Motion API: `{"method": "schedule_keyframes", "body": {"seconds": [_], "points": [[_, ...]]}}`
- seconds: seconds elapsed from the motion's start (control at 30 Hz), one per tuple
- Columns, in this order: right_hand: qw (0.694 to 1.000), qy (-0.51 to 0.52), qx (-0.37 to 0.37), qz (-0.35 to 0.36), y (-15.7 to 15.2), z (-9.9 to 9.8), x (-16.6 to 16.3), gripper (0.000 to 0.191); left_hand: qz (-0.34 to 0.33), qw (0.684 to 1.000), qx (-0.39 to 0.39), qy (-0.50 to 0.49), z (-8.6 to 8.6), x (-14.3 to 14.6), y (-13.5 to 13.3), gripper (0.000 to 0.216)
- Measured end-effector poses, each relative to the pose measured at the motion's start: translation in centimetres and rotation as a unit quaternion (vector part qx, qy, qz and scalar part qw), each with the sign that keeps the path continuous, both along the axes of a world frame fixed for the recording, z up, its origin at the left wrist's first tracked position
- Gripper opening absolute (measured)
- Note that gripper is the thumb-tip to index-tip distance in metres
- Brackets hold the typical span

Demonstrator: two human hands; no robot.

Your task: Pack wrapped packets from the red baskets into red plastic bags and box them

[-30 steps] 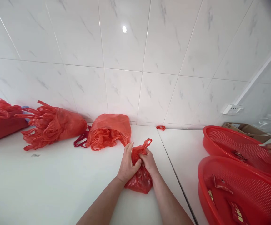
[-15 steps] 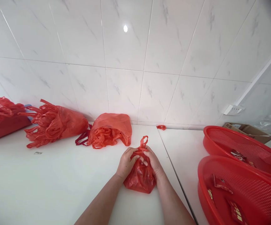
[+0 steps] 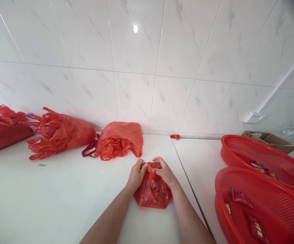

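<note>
A small red plastic bag (image 3: 154, 195) stands on the white table right in front of me, bulging with contents I cannot make out through the film. My left hand (image 3: 137, 174) pinches the gathered top of the bag on its left side, thumb along the edge. On the other side my right hand (image 3: 163, 172) grips the twisted neck between thumb and curled fingers. The bag's handles are bunched up and partly hidden by my fingers.
Along the tiled wall lie an open red bag of bags (image 3: 126, 132), a bundle of red plastic bags (image 3: 70, 132) and another red pile (image 3: 1, 135). Two red baskets (image 3: 221, 183) with small packets stand at right, near a cardboard box (image 3: 286, 147). A seam crosses the table (image 3: 60, 203).
The bag's handle loop that stuck up above my hands is now down in the gathered top. My right hand's fingers have shifted upward around the neck; the bag stays in place.
</note>
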State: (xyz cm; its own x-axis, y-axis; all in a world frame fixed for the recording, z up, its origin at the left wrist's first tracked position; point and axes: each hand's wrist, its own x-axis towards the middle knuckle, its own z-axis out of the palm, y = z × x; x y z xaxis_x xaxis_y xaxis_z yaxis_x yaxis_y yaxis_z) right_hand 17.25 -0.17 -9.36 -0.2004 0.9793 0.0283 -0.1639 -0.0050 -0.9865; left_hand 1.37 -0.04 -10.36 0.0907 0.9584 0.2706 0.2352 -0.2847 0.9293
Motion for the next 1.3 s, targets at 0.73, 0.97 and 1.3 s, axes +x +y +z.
{"method": "schedule_keyframes", "body": {"seconds": [0.73,0.97,1.3], "points": [[0.954,0.044,-0.008,-0.297,1.2,-0.9,3.7,0.028,0.075,0.956,0.263,0.104,0.9,-0.5,-1.0,0.025],[0.886,-0.098,-0.006,-0.453,2.1,-2.5,7.0,0.025,0.207,0.95,0.229,0.054,0.6,-2.9,0.2,0.032],[0.936,-0.196,0.036,-0.29,1.4,-1.3,4.4,0.029,0.098,0.957,0.239,0.134,-0.3,-1.0,0.0,0.075]]}}
